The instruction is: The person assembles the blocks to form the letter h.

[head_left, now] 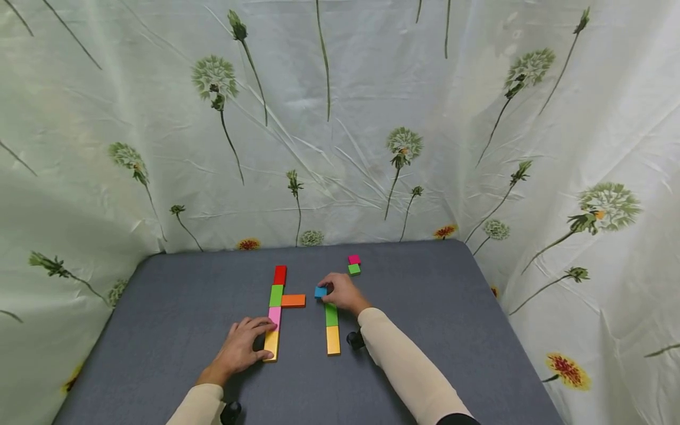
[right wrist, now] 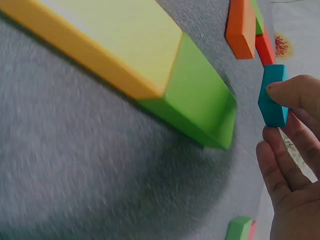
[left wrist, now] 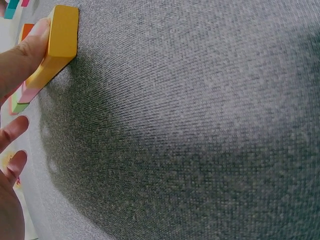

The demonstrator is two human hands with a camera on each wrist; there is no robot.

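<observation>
My right hand (head_left: 342, 292) pinches a small blue block (right wrist: 272, 95) between thumb and fingers, just off the far end of a green block (head_left: 332, 316). That green block meets a yellow block (head_left: 333, 341) end to end, forming a short column. On the left, my left hand (head_left: 239, 345) rests on a longer column, its thumb on the near yellow block (left wrist: 65, 32) and fingertips at the pink block (head_left: 274, 313). Beyond the pink one lie a green block (head_left: 277, 295) and a red block (head_left: 280, 275). An orange block (head_left: 293, 301) juts rightward from that green block.
A small green block (head_left: 354, 270) and a magenta block (head_left: 354, 259) lie together at the back of the grey table (head_left: 425, 295). A flower-printed curtain (head_left: 340, 147) hangs behind the table and along both sides. Dark round pieces (head_left: 355, 340) sit at the wrists.
</observation>
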